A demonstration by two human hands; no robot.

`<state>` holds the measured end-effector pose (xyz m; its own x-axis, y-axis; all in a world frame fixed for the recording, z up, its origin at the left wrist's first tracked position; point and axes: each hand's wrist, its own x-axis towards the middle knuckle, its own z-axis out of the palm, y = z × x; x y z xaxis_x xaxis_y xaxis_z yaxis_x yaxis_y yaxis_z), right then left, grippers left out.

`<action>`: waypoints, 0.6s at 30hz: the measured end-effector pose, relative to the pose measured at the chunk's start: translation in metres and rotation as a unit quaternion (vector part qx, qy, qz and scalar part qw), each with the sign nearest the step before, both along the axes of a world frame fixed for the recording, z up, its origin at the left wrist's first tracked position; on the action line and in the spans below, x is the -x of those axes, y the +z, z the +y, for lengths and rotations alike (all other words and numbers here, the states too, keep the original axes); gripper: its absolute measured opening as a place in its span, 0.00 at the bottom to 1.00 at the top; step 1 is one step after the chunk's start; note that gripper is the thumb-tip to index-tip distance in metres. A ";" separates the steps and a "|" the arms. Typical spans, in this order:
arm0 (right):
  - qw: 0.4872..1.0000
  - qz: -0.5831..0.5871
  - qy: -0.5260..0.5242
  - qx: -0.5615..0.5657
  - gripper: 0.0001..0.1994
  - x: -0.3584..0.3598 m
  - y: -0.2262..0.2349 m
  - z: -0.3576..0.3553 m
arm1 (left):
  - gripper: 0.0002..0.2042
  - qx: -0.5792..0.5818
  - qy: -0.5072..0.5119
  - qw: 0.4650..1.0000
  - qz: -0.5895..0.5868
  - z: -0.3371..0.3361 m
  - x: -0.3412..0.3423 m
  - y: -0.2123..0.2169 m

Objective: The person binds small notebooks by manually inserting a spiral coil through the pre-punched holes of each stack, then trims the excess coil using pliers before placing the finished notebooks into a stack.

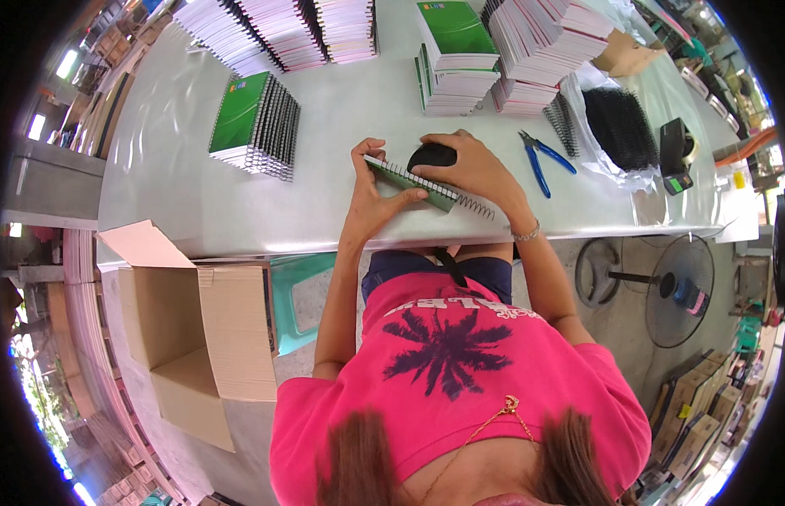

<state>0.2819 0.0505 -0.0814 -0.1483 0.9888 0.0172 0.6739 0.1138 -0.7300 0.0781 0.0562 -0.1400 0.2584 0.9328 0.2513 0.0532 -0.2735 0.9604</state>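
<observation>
Near the table's front edge, my left hand (pixel 374 201) grips a small green-covered notebook (pixel 439 201), tilted with its punched edge up. A wire spiral coil (pixel 475 207) runs along that edge and sticks out past the notebook's right end. My right hand (pixel 485 173) curls round a black rounded object (pixel 432 155) beside the notebook; its kind is not clear. The right thumb lies close to the coiled edge. Blue-handled cutting pliers (pixel 542 160) lie on the table to the right of my right hand, jaws partly spread.
Coil-bound green notebooks (pixel 240 110) are stacked at left. Taller stacks of notebooks (pixel 278 34) and loose page blocks (pixel 544 51) stand behind. At right are black coils (pixel 620 126) on plastic wrap and a tape dispenser (pixel 677 156). An open carton (pixel 169 320) stands below left; a fan (pixel 679 291) below right.
</observation>
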 end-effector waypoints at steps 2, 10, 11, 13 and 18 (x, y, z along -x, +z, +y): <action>0.993 0.102 -0.008 0.051 0.31 0.002 0.007 -0.001 | 0.49 0.019 -0.003 1.000 -0.011 -0.002 0.000 0.002; 0.960 0.261 0.042 0.094 0.30 -0.002 0.018 0.000 | 0.50 0.008 -0.001 1.000 0.022 -0.004 0.001 0.004; 0.932 0.335 0.040 0.135 0.30 -0.003 0.019 -0.001 | 0.50 0.020 -0.005 1.000 0.020 -0.006 0.000 0.003; 0.967 0.242 0.057 0.050 0.29 0.000 0.017 -0.002 | 0.50 0.018 -0.010 1.000 0.008 0.000 -0.003 0.005; 0.990 0.138 0.013 0.004 0.30 0.009 0.022 -0.006 | 0.51 -0.006 -0.008 0.999 0.047 -0.005 -0.001 0.007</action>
<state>0.2726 0.0444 -0.0591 -0.1646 0.9850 0.0527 0.4451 0.1218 -0.8871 0.0789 0.0513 -0.1328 0.2969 0.9254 0.2356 0.1388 -0.2860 0.9481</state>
